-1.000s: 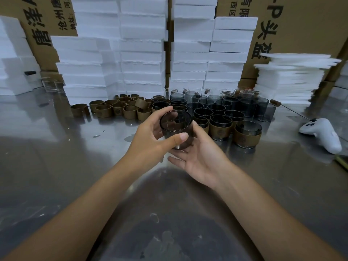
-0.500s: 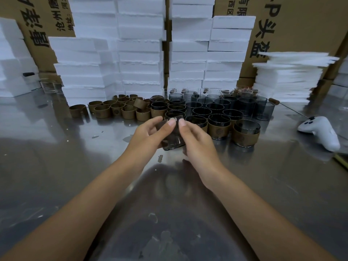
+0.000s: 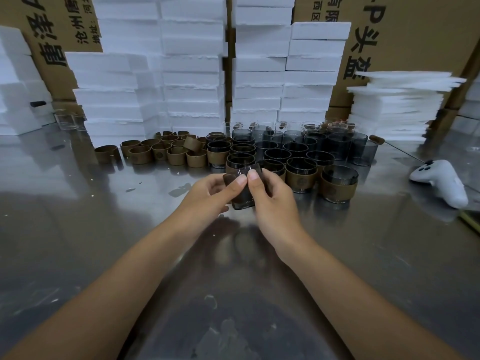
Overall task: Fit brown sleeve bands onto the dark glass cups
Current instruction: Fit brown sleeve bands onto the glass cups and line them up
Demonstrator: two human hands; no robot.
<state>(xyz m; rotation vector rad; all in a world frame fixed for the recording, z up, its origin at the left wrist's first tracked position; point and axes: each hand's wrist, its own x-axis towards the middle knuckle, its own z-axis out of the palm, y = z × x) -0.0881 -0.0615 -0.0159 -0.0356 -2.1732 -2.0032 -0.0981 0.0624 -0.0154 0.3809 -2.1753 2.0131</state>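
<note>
Two hands work one cup. My left hand [image 3: 207,193] and right hand [image 3: 275,201] both grip a dark glass cup [image 3: 241,201], held tilted low over the tabletop [image 3: 104,229]. My fingers curl round its wall and both thumbs press side by side on its upper face. A brown sleeve band [image 3: 230,179] appears to sit round the cup's far end, by the thumbs; how far on it is cannot be told.

Step in hand, as I judge it: seating the band on the glass. The next move calls for even thumb pressure to slide the band square along the wall without skewing it, then setting the cup upright with the finished ones.

Loose bands [image 3: 176,154] stand clustered on the left. Sleeved cups [image 3: 301,178] form the near rows just beyond my hands, with bare cups [image 3: 319,144] behind them. The surface is reflective metal with scuffs and small debris. White foam blocks [image 3: 192,74] are stacked at the back against printed cartons [image 3: 415,35]. Foam sheets [image 3: 397,107] and a white controller [image 3: 441,180] lie to the right.
</note>
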